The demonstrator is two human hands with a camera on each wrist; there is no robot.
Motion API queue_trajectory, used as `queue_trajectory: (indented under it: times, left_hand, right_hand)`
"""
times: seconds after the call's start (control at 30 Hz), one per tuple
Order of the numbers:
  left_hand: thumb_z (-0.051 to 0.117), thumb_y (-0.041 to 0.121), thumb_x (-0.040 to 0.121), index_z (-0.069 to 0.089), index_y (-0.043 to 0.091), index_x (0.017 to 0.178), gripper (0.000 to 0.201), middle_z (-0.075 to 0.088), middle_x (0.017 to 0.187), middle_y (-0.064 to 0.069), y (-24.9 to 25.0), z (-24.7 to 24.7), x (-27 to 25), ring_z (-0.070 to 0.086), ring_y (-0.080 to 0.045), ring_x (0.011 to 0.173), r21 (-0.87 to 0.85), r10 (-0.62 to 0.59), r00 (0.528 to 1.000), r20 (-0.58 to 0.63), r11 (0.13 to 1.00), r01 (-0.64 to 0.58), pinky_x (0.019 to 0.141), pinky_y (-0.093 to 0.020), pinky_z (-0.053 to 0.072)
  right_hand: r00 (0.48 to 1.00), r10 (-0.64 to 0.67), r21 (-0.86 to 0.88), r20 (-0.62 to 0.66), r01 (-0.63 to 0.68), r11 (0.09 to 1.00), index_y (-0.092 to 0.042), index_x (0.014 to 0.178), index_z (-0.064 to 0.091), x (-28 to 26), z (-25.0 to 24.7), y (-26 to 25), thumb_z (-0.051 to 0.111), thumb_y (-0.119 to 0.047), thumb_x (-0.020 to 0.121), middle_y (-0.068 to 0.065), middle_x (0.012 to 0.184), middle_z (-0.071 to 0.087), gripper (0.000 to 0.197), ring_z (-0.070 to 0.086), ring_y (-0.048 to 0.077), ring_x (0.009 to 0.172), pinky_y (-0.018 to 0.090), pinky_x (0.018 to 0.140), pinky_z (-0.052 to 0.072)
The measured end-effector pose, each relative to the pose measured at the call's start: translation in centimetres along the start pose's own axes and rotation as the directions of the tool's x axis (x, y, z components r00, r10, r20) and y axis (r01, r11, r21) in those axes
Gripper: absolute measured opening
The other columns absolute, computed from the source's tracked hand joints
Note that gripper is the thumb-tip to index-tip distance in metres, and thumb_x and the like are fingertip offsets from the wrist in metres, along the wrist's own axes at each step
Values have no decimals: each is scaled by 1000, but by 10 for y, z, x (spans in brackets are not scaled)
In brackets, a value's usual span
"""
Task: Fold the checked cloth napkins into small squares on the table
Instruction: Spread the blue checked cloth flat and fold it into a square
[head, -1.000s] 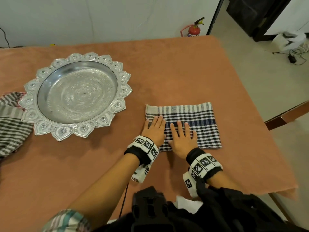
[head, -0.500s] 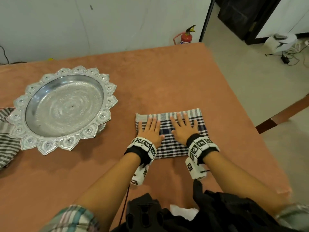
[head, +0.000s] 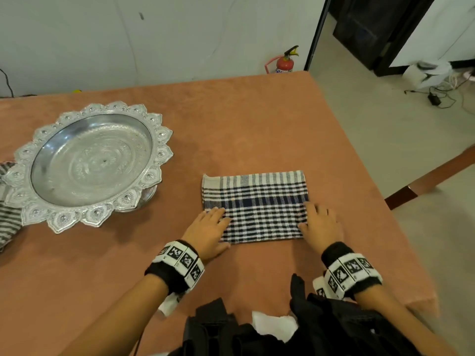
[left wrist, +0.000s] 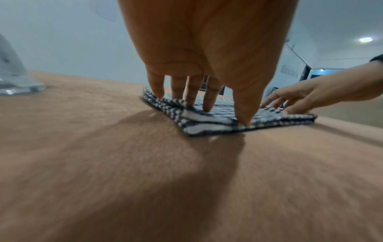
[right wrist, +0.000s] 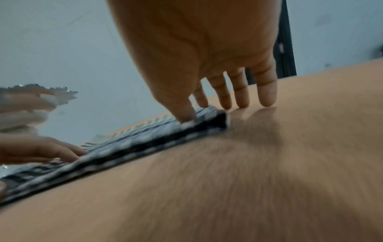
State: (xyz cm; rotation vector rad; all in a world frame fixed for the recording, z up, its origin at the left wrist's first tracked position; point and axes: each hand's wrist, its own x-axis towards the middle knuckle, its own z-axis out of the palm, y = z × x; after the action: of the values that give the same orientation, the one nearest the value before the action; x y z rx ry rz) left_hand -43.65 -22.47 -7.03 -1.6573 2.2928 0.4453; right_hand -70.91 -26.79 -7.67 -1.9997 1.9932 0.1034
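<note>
Since the earlier frames both hands have slid apart, from the middle of the napkin (head: 254,206) out to its two short ends. The left hand (head: 208,231) now lies at the left end, fingers straight and spread, their tips and the thumb pressing on the cloth near its front-left corner. The right hand (head: 321,227) lies at the right end, fingers straight; its thumb presses the cloth and the other fingertips come down at the edge or on the table (head: 257,119) just beside it. Neither hand pinches anything. The napkin lies flat in several layers near the table's front edge, towards the right side, its long axis running left to right between the hands. It is a rectangle, not yet a square, so I judge the next fold must carry one short end across to the other; both hands are equally near.
</note>
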Motion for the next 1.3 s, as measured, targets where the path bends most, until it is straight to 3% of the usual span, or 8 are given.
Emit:
queue_trajectory:
  times: [0.2, 0.4, 0.53, 0.77, 0.97, 1.03, 1.17, 1.3]
  left_hand:
    - [80, 19, 53, 66, 4, 103, 54, 65, 113, -19, -8, 15, -9, 66, -34, 101, 91, 60, 985, -163, 995, -46, 87, -42, 53]
    - [84, 6, 37, 69, 8, 91, 57, 69, 100, -14, 6, 16, -13, 69, -30, 92, 177, 71, 959, -276, 984, -21, 80, -39, 56]
    - [80, 5, 47, 64, 12, 80, 38, 66, 82, -5, 4, 18, -12, 66, -24, 77, 152, 86, 947, -311, 988, -40, 72, -31, 56]
    - [49, 9, 72, 67, 7, 76, 18, 65, 71, -6, -9, 13, -19, 64, -24, 61, -1, 114, 927, -357, 992, -123, 54, -26, 54]
    - [45, 17, 86, 64, 3, 98, 26, 68, 99, -13, -8, -9, -43, 62, -28, 91, -307, 64, 996, -70, 948, -82, 77, -34, 47]
    - [40, 24, 82, 63, 2, 92, 33, 68, 91, -15, -6, -18, -43, 62, -29, 85, -382, 13, 994, -106, 923, -52, 70, -31, 43]
    - [53, 12, 89, 61, 2, 95, 14, 66, 94, -17, -16, -24, -25, 59, -28, 87, -572, -292, 936, -195, 809, 133, 69, -24, 33]
    - [52, 12, 90, 61, 2, 99, 16, 65, 100, -17, -22, -22, -2, 54, -22, 84, -679, -495, 857, -139, 678, 282, 71, -26, 36]
  right_hand:
    - [994, 28, 319, 108, -61, 946, -16, 140, 32, -14, 2, 1, 55, -14, 89, 15, 124, 54, 55, 57, 32, 103, 36, 81, 48]
    - [980, 13, 618, 197, -134, 775, -12, 93, 59, -11, -14, 5, 53, 6, 85, 8, 101, 56, 20, 52, 17, 76, 27, 58, 45]
    - [963, -13, 729, 271, -196, 656, -10, 81, 63, -10, -19, 11, 48, 13, 82, 13, 96, 59, 27, 52, 15, 71, 25, 61, 47]
    - [984, -142, 434, 109, 81, 897, -13, 95, 62, -12, -14, 16, 55, 4, 84, 6, 108, 56, 21, 56, 25, 102, 28, 80, 42]
    - [927, -312, 46, 206, 309, 950, -14, 99, 70, -20, -22, 32, 57, -10, 86, 4, 114, 47, 19, 41, 25, 114, 31, 94, 31]
    - [924, -349, 56, 158, 345, 937, -14, 98, 70, -18, -27, 33, 56, -9, 86, 0, 118, 51, 19, 44, 24, 113, 30, 92, 34]
    - [962, -271, 401, 32, 236, 885, -25, 77, 50, -1, -39, 18, 51, -5, 91, -12, 75, 50, 24, 48, 17, 77, 18, 58, 29]
    - [989, -145, 414, -30, 144, 899, -13, 79, 46, 39, -33, 0, 50, -11, 93, 0, 72, 48, 15, 50, 22, 73, 29, 65, 34]
